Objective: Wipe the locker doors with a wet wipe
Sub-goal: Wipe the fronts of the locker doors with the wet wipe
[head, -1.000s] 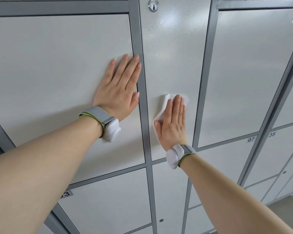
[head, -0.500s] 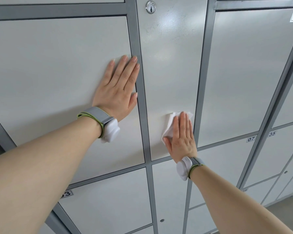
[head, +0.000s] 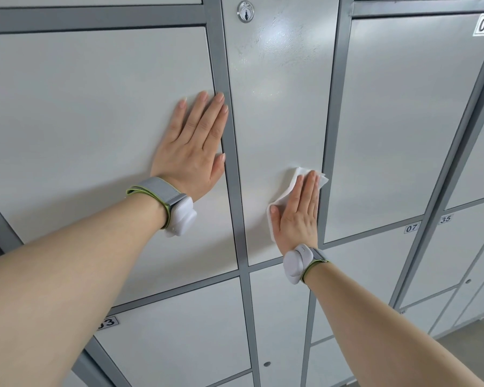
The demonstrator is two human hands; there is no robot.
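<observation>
The right hand (head: 296,219) lies flat, fingers straight and pressed together, pinning the crumpled white wet wipe (head: 289,182) against the narrow pale-grey metal locker door (head: 277,107), near its 5 o'clock corner. Over the last second it slid down toward 5 o'clock, then edged back toward 12, so the lower strip looks nearly covered. A streaky sheen runs up to the round silver keyhole (head: 245,11) at 12. At 9 o'clock the left hand (head: 190,152), fingers straight and slightly fanned, braces flat on the wide pale-grey door (head: 95,121).
</observation>
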